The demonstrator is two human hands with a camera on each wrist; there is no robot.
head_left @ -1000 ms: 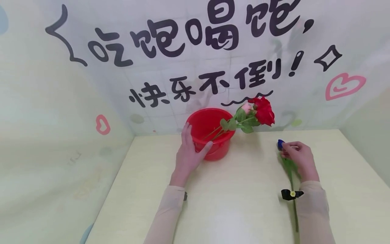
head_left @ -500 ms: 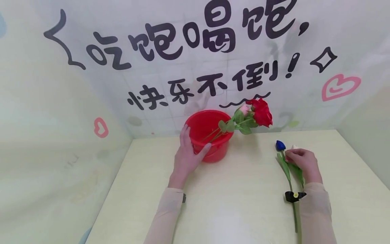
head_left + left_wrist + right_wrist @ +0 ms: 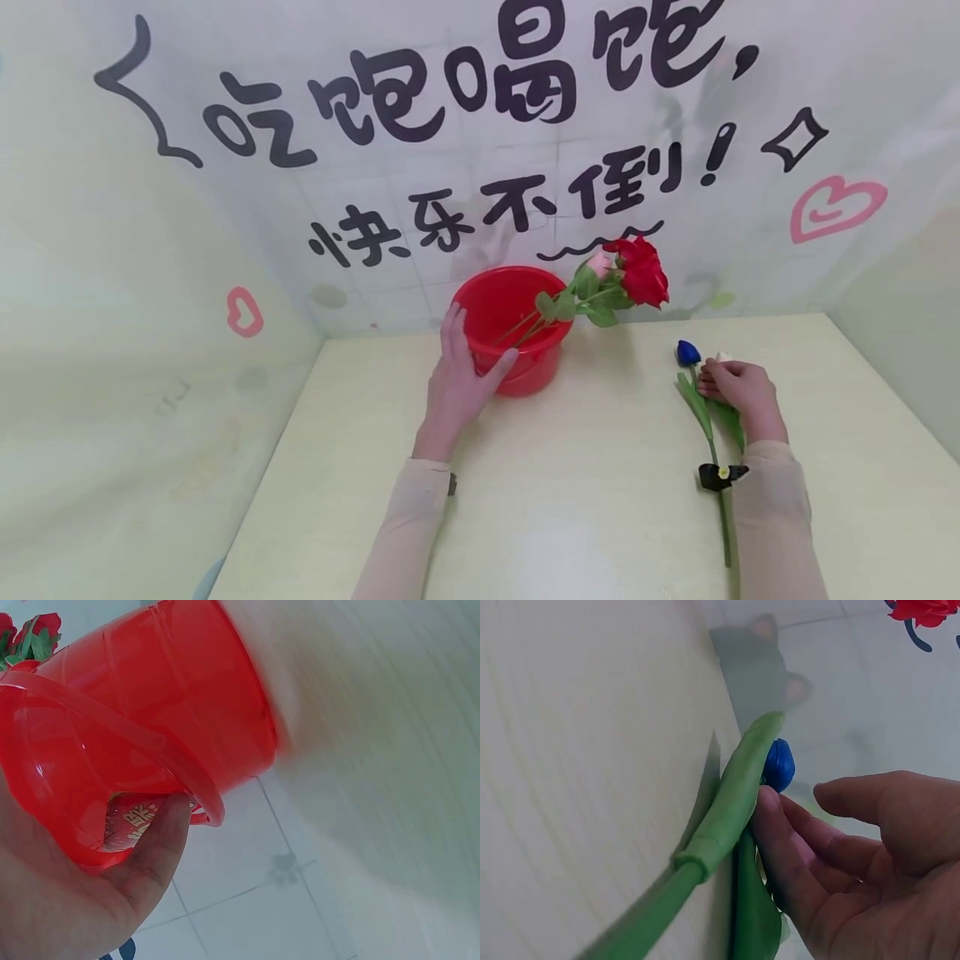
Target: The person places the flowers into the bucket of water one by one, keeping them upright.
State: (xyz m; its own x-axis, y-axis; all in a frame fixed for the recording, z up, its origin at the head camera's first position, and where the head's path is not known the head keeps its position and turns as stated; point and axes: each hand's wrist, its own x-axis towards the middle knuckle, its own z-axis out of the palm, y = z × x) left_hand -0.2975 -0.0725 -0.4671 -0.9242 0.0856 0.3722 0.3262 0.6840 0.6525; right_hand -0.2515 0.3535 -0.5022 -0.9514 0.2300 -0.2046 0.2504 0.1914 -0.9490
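A pale, faintly grained table runs back to a whitish wall, with further pale walls standing to either side. Bold black lettering crosses the back wall in two lines, with a four-pointed star at the right end and a pink heart beneath it. A smaller pink-red heart is on the left wall. Thin grid lines show on the back wall, and a soft glare lies on the near part of the table.

The red bucket stands upright at the table's back edge. The left hand holds its left and near side, thumb spread from the fingers; in the left wrist view the thumb presses by the printed label, below the handle. A red rose and a pink bud lean out over the right rim, stems inside.

Toward the table's right side, a blue tulip lies beside a white tulip, partly hidden by the right hand. That hand's fingers are bent close together near the blue tulip's stem, the thumb apart from them; whether they touch the stem, I cannot tell.
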